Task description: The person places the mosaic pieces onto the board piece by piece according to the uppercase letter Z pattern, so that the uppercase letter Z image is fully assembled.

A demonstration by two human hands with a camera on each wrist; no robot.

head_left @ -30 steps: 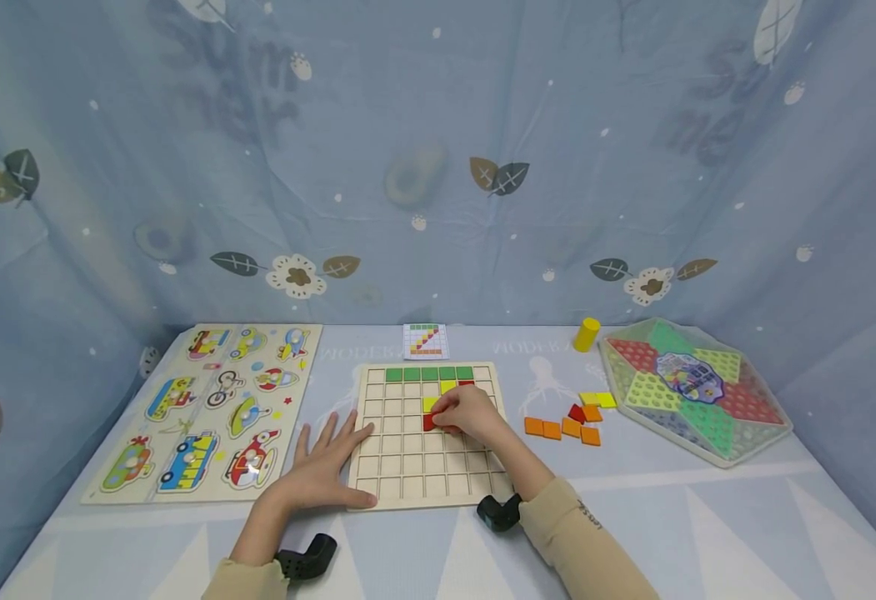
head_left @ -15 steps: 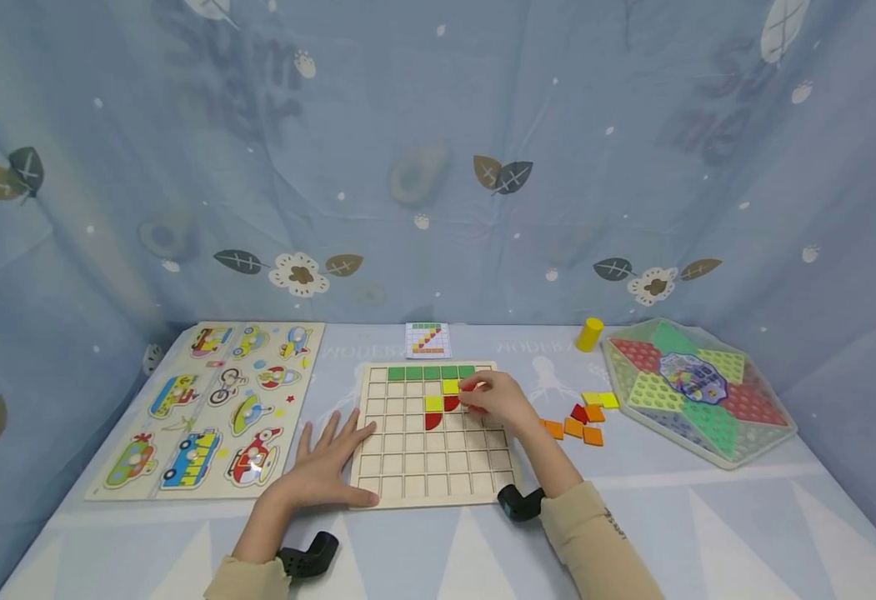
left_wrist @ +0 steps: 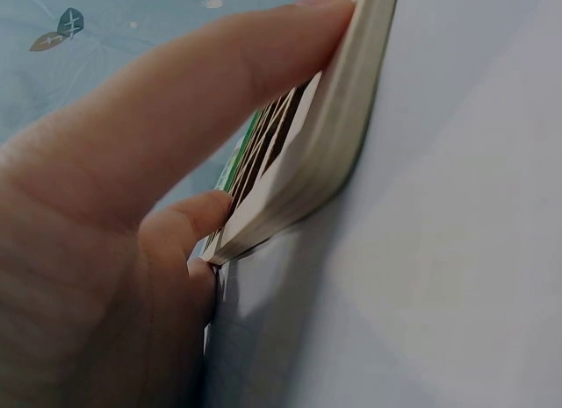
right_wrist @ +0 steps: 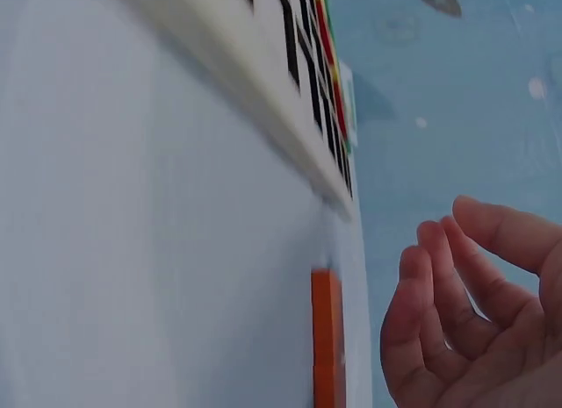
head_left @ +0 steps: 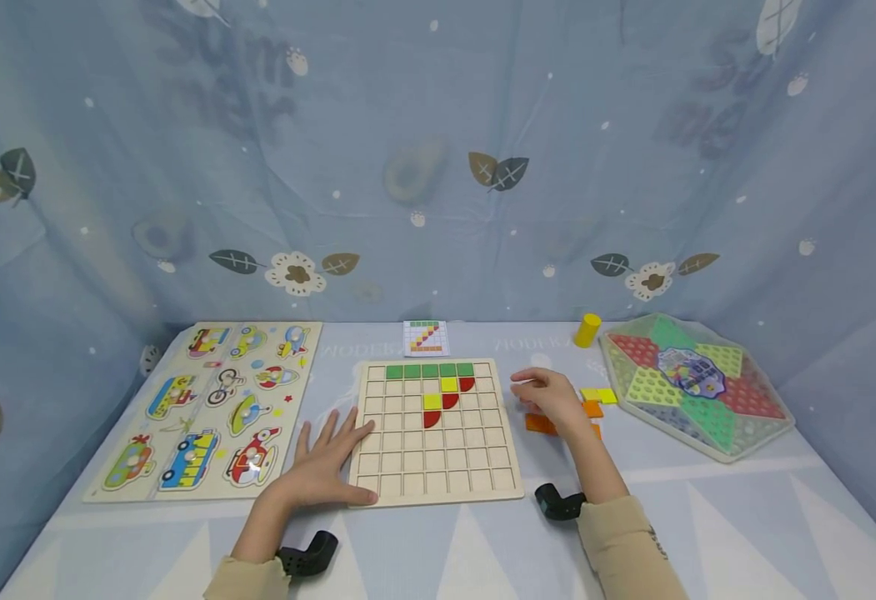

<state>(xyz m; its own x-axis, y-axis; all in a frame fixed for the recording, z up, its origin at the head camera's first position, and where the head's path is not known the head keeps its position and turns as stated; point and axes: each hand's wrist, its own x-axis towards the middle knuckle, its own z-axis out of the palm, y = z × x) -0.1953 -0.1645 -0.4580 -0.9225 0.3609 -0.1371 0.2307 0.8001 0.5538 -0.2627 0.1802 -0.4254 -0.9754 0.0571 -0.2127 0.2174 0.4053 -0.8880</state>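
Observation:
A wooden grid board (head_left: 400,462) lies in front of me, with a row of green square tiles (head_left: 430,370) along its top. Below them, yellow squares (head_left: 432,402) and red quarter-round tiles (head_left: 449,401) step down diagonally to the left. My left hand (head_left: 321,471) is spread at the board's left side, thumb and fingertips on its edge. Right of the board, my right hand (head_left: 550,396) hovers with loosely bent fingers and nothing between them. Under and beside it are loose orange tiles (head_left: 540,424), partly covered. Two yellow tiles (head_left: 598,396) lie just beyond.
A pattern card (head_left: 426,339) stands behind the board. To the left lies a vehicle peg puzzle (head_left: 205,417). A yellow cylinder (head_left: 588,331) and a hexagonal Chinese checkers board (head_left: 696,387) are at the right. A patterned curtain (head_left: 438,250) hangs behind the table.
My right hand has left the board and moved right, over the loose tiles. A red quarter-round tile now shows in the second row's right part. The left hand stays put.

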